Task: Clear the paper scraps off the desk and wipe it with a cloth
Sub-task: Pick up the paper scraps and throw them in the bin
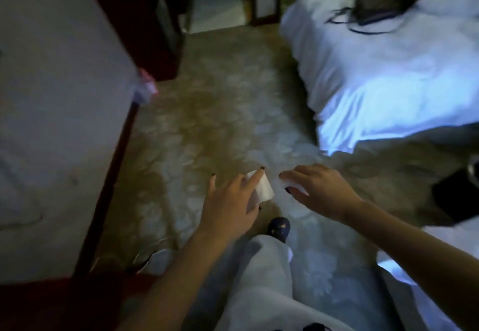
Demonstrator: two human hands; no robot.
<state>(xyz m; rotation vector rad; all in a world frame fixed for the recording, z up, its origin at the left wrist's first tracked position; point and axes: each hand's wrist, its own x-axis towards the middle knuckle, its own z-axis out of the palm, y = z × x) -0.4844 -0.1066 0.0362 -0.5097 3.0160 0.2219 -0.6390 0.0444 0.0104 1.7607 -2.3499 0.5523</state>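
Note:
My left hand (230, 201) is out over the carpet and grips a white paper scrap (261, 190) under its fingers. Just to the right, my right hand (318, 188) is palm down, and a bit of white paper (295, 185) shows beneath its fingers. The two hands are a small gap apart. The desk (51, 97), grey-topped with a dark red edge, fills the left side of the view. A pink and white scrap (146, 87) pokes over its right edge. The image is dim and blurred.
A bed with white sheets (388, 77) stands at the right with a dark bag and cord (375, 9) on it. Patterned carpet (220, 97) runs between desk and bed. My leg and dark slipper (278, 228) are below the hands. Dark furniture (145, 20) stands behind.

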